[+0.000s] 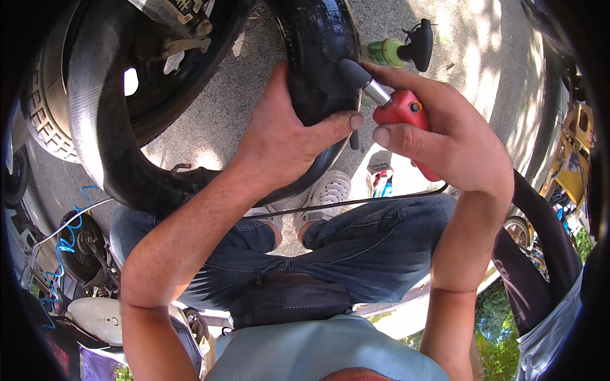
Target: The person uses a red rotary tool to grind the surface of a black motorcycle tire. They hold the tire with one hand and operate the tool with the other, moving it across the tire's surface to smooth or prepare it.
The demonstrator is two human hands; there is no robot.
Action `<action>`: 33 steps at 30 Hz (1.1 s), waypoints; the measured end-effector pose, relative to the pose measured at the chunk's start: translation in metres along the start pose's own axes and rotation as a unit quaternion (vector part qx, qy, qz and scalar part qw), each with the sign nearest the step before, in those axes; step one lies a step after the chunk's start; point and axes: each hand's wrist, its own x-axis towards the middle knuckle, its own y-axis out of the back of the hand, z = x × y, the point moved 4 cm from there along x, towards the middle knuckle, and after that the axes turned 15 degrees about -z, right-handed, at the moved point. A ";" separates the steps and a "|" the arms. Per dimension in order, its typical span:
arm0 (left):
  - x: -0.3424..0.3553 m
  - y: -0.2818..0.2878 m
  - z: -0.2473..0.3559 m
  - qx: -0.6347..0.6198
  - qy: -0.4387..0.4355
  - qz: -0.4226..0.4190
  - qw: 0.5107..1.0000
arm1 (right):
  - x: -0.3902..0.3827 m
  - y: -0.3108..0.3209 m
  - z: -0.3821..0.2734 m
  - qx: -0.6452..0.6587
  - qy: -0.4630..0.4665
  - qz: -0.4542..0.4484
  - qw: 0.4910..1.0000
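A large black inner tube (pixel 321 38) loops across the upper part of the head view, and its left side hangs by a wheel. My left hand (pixel 286 136) is closed round the tube's right side, thumb pressed across its surface. In my right hand (pixel 454 130) is a red power tool (pixel 403 108) with a silver neck and a dark, rounded tip (pixel 354 73). That tip touches or nearly touches the tube just beyond my left thumb. A dark cord or hose (pixel 356 204) runs leftward from the tool over my knees. The tube's valve stem (pixel 182 167) shows at the lower left of its loop.
A green spray bottle (pixel 384 53) with a black head lies beyond my right hand. At the upper left stands a wheel with a thick tyre (pixel 47 124). A blue coiled hose (pixel 63 246) hangs at the left. Someone's dark-clothed limbs (pixel 540 222) are at the right edge.
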 end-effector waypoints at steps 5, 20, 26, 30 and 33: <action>0.001 0.000 0.004 0.016 0.001 0.004 1.000 | -0.001 0.001 0.002 0.006 -0.016 0.002 1.000; 0.002 0.002 -0.002 0.032 0.008 0.009 0.999 | 0.005 0.003 0.002 0.039 -0.046 -0.021 0.998; 0.002 0.001 -0.006 0.022 0.022 -0.002 1.000 | 0.006 0.005 0.007 0.104 -0.019 -0.015 0.994; 0.002 0.004 -0.004 0.051 0.019 -0.003 0.999 | 0.003 0.006 0.016 0.105 0.071 0.085 0.988; 0.003 0.004 -0.005 0.014 0.013 -0.012 1.000 | 0.004 0.005 0.012 0.010 0.102 0.082 0.991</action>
